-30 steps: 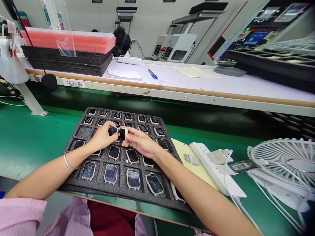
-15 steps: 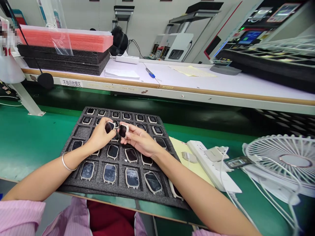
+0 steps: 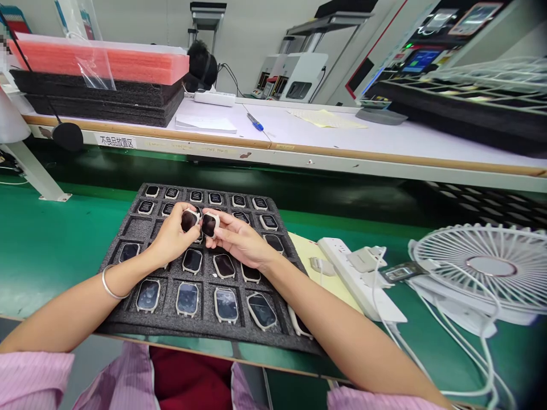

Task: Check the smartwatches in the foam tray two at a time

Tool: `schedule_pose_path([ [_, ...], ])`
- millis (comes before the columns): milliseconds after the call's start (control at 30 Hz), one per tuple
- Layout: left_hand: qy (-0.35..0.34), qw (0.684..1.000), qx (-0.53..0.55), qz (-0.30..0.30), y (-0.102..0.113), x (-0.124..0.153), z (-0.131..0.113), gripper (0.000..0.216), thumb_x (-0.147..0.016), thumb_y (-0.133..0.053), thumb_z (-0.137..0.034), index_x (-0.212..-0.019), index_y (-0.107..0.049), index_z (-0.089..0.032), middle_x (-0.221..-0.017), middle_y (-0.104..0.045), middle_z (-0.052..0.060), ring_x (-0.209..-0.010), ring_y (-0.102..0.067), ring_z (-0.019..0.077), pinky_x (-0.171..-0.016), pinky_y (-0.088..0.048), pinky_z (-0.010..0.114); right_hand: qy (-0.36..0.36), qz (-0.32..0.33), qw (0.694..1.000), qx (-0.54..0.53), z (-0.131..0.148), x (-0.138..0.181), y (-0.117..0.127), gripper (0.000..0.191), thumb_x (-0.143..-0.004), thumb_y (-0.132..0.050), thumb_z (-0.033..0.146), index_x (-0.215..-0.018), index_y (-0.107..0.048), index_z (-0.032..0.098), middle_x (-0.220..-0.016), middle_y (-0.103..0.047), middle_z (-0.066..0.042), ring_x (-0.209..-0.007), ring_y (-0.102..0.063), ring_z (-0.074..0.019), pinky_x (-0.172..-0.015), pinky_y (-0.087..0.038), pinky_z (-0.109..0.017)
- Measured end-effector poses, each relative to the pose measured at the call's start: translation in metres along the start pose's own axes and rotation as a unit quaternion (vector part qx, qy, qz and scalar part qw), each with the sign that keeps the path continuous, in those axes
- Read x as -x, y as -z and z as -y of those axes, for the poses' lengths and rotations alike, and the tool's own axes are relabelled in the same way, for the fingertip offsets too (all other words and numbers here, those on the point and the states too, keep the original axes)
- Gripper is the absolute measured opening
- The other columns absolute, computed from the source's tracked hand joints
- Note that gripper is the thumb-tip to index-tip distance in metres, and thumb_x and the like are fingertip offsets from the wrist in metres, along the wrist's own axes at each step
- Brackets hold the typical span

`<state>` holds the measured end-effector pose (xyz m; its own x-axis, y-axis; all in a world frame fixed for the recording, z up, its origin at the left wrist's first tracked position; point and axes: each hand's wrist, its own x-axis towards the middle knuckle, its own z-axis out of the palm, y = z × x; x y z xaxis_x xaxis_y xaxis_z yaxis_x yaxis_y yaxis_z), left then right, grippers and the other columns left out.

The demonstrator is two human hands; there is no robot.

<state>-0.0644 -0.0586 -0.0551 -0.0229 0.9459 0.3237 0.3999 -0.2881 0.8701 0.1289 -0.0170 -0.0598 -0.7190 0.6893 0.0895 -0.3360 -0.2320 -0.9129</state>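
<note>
Close together above the middle of a black foam tray [image 3: 167, 323], my two hands each grip a smartwatch. My left hand [image 3: 174, 234] is closed on a strapless watch with a pale frame and dark screen [image 3: 189, 220]. A similar watch [image 3: 209, 224] is pinched in my right hand [image 3: 239, 239], its dark screen facing me. The two watches are nearly touching. Many more watches lie in the tray's pockets, such as one in the front row [image 3: 187, 299]. A pocket [image 3: 139, 228] left of my left hand holds none. My hands and forearms hide some pockets.
Right of the tray are a yellow sheet [image 3: 299, 246], a white power strip [image 3: 363, 279] with cables and a white fan [image 3: 491, 267]. A raised shelf [image 3: 299, 149] behind carries foam stacks [image 3: 102, 102], papers and a blue pen [image 3: 255, 122]. A person's head [image 3: 200, 65] shows beyond.
The whole view has shifted slightly, so things appear a little further left. Both hands still hold their watches above the tray, and the left watch's screen is turned slightly differently.
</note>
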Motion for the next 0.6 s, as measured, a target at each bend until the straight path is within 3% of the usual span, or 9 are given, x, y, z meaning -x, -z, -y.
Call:
schedule_pose_path([
  [600,-0.006,1.000,-0.003,0.012,0.0003,0.0012,-0.0061,0.027,-0.081,-0.058,-0.029,-0.106,-0.050,-0.021,-0.091,-0.058,0.002,-0.080,-0.054,0.0169,-0.070,-0.044,0.029,0.006,0.005,1.000,0.023,0.0025,0.0032,-0.0040,0.058,-0.077,-0.090,0.039,-0.128,-0.065,0.025,-0.098,-0.067,0.000,-0.076,-0.069,-0.0131,-0.075,-0.056,-0.027],
])
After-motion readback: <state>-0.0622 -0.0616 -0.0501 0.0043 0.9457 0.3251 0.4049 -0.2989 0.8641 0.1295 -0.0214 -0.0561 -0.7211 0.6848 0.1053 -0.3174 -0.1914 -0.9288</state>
